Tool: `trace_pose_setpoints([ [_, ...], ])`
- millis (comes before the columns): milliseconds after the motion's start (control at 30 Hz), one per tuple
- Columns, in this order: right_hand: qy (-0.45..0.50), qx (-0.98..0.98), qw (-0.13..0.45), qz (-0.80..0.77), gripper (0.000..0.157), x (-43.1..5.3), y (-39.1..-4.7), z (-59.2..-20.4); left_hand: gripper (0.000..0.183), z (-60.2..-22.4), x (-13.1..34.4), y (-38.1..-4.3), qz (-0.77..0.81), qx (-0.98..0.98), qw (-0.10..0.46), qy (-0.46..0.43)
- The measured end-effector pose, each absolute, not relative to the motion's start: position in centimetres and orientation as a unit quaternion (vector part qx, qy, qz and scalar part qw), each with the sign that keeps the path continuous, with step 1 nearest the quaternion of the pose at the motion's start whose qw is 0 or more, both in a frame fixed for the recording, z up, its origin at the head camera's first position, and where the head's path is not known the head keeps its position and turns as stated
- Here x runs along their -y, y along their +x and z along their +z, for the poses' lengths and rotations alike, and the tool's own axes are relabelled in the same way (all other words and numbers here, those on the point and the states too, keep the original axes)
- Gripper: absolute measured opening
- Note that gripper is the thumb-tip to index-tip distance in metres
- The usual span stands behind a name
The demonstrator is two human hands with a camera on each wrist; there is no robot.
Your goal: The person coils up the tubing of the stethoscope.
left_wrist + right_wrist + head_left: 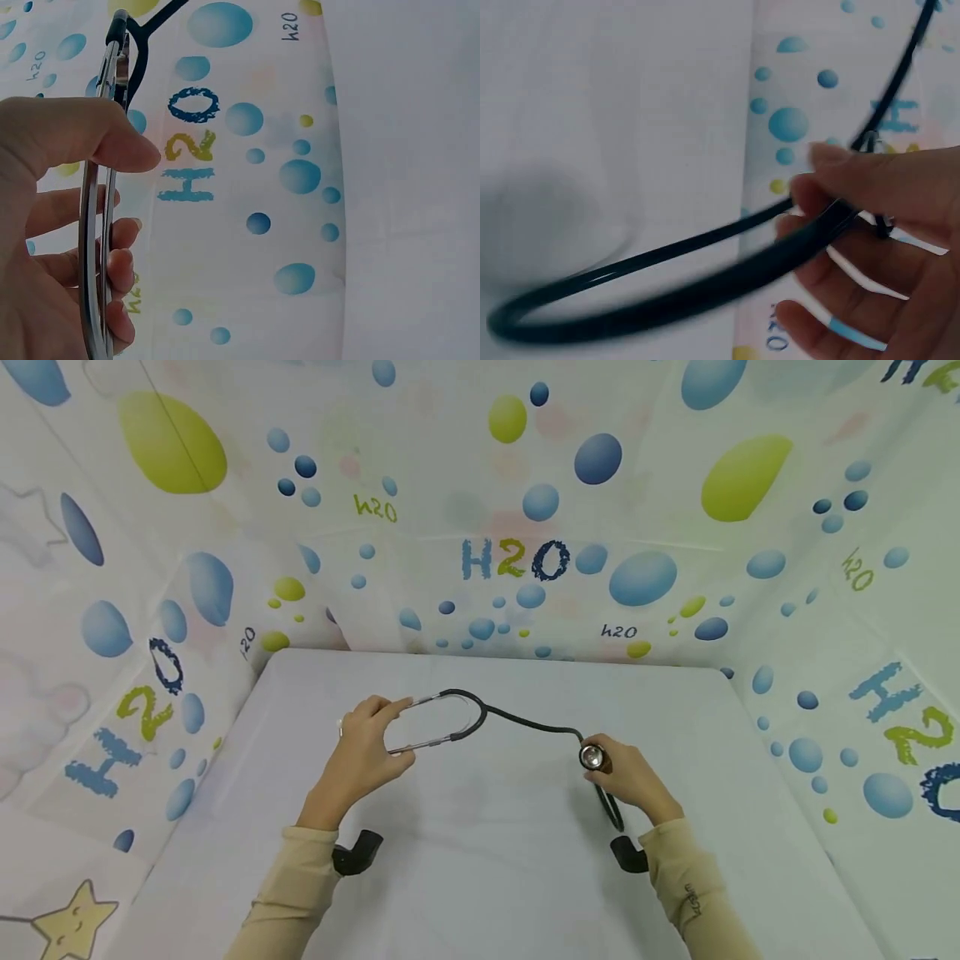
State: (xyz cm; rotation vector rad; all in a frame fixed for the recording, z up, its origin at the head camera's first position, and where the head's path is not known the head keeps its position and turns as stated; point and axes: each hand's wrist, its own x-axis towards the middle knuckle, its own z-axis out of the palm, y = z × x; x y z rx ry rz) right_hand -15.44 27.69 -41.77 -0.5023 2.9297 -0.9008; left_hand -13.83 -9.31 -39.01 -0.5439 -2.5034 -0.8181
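Observation:
A stethoscope point(525, 722) with black tubing and metal ear tubes is held up over the white table between both hands. My left hand point(367, 743) grips the metal ear tubes point(91, 247); in the left wrist view the thumb lies across them and the fingers curl behind. At the other end, my right hand point(626, 768) pinches the round metal chest piece point(592, 757) and the tubing beside it. A loop of black tubing point(667, 300) hangs from the right hand, blurred in the right wrist view. The earpieces are hidden.
The white table point(465, 877) spreads under both hands. Black wrist-worn pieces point(358, 853) show at both forearms. Behind and at the sides stand white sheets point(420, 460) printed with blue and green drops and H2O lettering.

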Motion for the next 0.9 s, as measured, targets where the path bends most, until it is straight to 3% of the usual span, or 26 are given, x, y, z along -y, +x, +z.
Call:
trace_pose_setpoints([
  [200,-0.106,-0.960,0.003,-0.260,0.041,-29.0,-15.2,-42.2,0.058,-38.8,9.0,-13.4,-0.300,0.915,0.190,-0.193],
  [367,-0.131,-0.961,0.114,-0.214,0.037,-27.1,-14.6,-44.3,0.058,-38.6,8.0,-13.1,-0.301,0.917,0.168,-0.199],
  [633,-0.208,-0.919,0.230,-0.244,0.052,-23.3,-13.4,-45.0,0.060,-38.9,7.6,-12.5,-0.290,0.927,0.156,-0.180],
  [800,-0.251,-0.913,0.229,-0.228,0.040,-22.5,-12.6,-45.0,0.061,-39.2,7.6,-12.2,-0.294,0.928,0.154,-0.168],
  [900,-0.270,-0.916,0.171,-0.241,0.031,-22.4,-12.4,-44.8,0.061,-39.3,7.5,-11.9,-0.292,0.929,0.155,-0.168],
])
